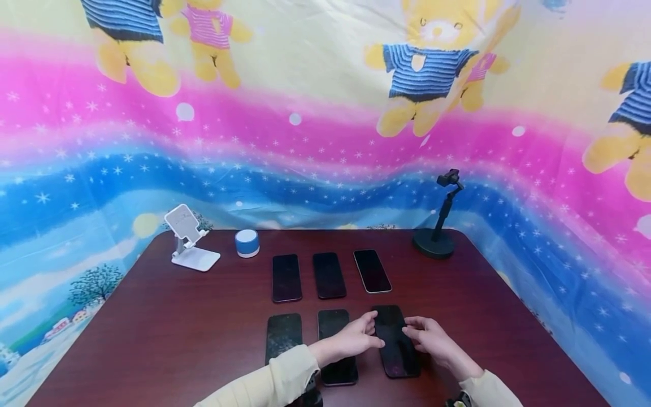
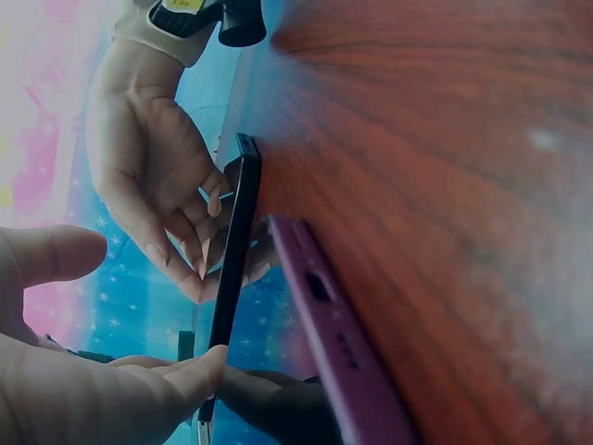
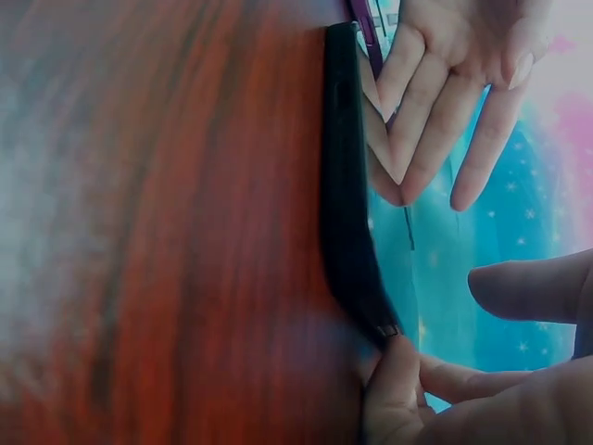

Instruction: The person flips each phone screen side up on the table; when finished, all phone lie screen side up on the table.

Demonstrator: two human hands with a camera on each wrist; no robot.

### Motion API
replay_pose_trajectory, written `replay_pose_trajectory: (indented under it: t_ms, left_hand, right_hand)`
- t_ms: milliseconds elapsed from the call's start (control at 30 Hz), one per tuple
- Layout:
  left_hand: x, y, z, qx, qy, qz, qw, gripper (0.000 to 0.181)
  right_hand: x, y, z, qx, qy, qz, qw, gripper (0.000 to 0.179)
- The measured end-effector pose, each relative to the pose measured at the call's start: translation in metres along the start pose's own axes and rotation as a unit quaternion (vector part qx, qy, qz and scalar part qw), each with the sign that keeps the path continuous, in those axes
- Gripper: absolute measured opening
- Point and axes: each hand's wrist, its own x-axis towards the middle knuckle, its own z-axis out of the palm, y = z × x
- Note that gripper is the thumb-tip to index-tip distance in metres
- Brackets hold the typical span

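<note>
A black smartphone (image 1: 398,353) lies screen up at the front right of the table, between both hands. My left hand (image 1: 352,339) touches its left edge with fingertips, while the left thumb stands apart from it in the left wrist view. On the other side, fingertips of my right hand (image 1: 431,340) touch the right edge; the right wrist view shows that thumb raised off the black phone (image 3: 343,176). Beneath my left wrist lies a second phone (image 1: 338,370), partly covered; its purple edge (image 2: 338,348) shows in the left wrist view. A third phone (image 1: 283,330) is partly hidden by the sleeve.
Behind, three more phones lie in a row: left (image 1: 286,278), middle (image 1: 329,275) and right (image 1: 373,271). A white phone stand (image 1: 195,257) and a blue-and-white cylinder (image 1: 247,244) stand back left. A black stand (image 1: 434,243) is back right. Printed cloth (image 1: 305,158) hangs behind the table (image 1: 203,316).
</note>
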Motion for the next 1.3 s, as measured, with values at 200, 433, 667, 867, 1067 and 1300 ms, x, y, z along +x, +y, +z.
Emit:
replay_pose_trajectory:
  t_ms: [200,433,667,867,1067,1300]
  left_hand:
    - [0.0,0.0,0.002,-0.005,-0.002,-0.002,1.0,0.071]
    - [0.002,0.004,0.003,-0.009,-0.005,-0.014,0.9998,0.072]
    - [0.003,0.004,0.004,-0.012,-0.002,-0.009,0.9999,0.071]
    - [0.002,0.003,0.004,-0.009,0.003,0.001,1.0,0.068]
    - [-0.001,0.001,0.001,-0.01,0.016,-0.003,0.9998,0.066]
    - [-0.007,0.012,-0.007,0.027,0.004,0.01,0.9996,0.07]
  right_hand:
    - [0.001,0.002,-0.001,0.007,-0.008,0.005,0.9999,0.042]
    - [-0.001,0.005,-0.002,0.001,0.002,0.005,1.0,0.043]
    - [-0.001,0.007,-0.003,0.0,-0.001,-0.006,1.0,0.047]
    - [-0.003,0.004,-0.001,-0.008,-0.002,-0.009,0.9999,0.049]
    - [0.0,0.001,0.002,-0.011,-0.007,-0.009,0.9999,0.049]
    - [0.0,0.0,-0.013,-0.042,-0.02,-0.012,0.9988,0.05]
